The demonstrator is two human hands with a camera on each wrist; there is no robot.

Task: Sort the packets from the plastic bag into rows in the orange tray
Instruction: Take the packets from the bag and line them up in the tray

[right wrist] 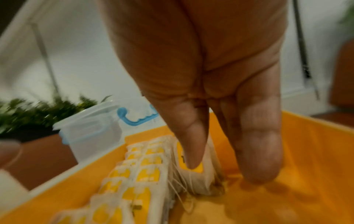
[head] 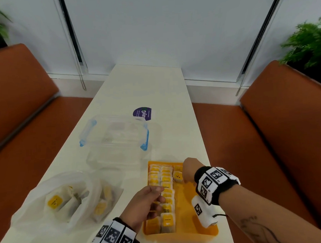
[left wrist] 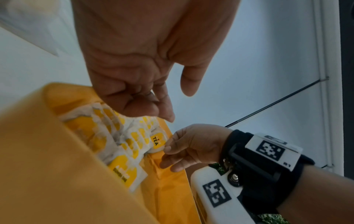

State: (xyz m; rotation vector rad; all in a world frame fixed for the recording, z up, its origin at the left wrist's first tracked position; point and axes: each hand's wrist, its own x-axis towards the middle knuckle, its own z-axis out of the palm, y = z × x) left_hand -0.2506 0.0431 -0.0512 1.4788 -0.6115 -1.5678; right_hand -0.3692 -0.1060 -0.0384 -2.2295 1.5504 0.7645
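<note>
On the tabletop point(head: 139, 89), the plastic bag point(head: 67, 198) lies at the left with tea packets point(head: 55, 202) left inside, so sorting looks unfinished. The left hand point(head: 143, 204), fingers loosely curled and holding nothing visible, rests on 2 filled rows in the orange tray point(head: 197, 229). Right of it, the right hand point(head: 189, 171) pinches the "TEA" packet point(head: 178, 176), probably starting row 3.

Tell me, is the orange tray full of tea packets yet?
Not full. The orange tray has two long rows of packets on its left side, a third row just started at the far end, and bare orange floor on the right.
</note>
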